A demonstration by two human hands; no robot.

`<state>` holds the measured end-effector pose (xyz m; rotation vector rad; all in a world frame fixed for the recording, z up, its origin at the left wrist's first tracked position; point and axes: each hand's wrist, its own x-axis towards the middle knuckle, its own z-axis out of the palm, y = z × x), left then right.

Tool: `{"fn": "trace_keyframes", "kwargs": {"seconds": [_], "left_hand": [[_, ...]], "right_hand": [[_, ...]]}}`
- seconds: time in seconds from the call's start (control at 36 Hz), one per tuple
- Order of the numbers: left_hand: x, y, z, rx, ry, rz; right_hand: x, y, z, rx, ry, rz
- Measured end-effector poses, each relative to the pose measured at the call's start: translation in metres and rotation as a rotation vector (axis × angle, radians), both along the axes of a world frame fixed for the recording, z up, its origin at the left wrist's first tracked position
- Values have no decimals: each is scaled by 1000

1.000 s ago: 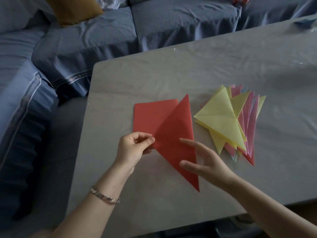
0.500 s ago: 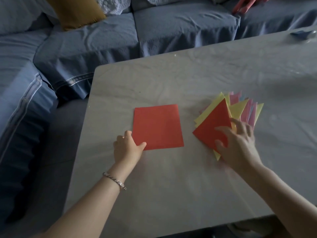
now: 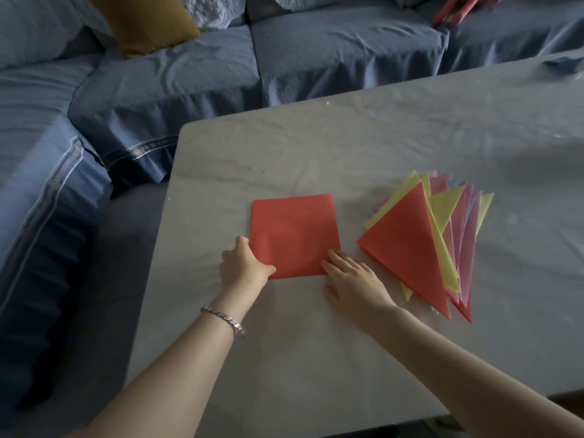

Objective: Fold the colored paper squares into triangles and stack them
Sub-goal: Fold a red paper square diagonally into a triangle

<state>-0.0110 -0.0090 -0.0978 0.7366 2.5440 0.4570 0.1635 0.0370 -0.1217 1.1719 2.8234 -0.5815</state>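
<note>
Blue sofa point(image 3: 158, 90) fills upper left and top. Grey tabletop point(image 3: 316, 358) takes the rest. Right of centre: one fanned stack of triangles point(image 3: 407, 245), red on top, yellow and pink under; exact count can't tell. Centre: one red square point(image 3: 294, 232), flat, unfolded. Left hand point(image 3: 243, 267) at its lower left corner, curled, thumb on the paper, pinching it. Right hand point(image 3: 357, 286) at lower right corner, fingers point(image 3: 335, 257) straight, pressing down. Step: starting a new fold. Next likely needs one corner lifted diagonally to the opposite corner, edges matched, creased.
</note>
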Motion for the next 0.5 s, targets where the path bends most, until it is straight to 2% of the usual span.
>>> {"fn": "trace_keyframes", "kwargs": {"seconds": [0.14, 0.25, 0.5], "left_hand": [[-4, -4, -5, 128, -64, 13], [-7, -8, -7, 239, -33, 52], [-14, -10, -7, 347, -26, 131]], "right_hand": [[3, 2, -4, 1, 32, 3], [4, 2, -6, -7, 43, -3], [4, 2, -1, -26, 37, 14]]}}
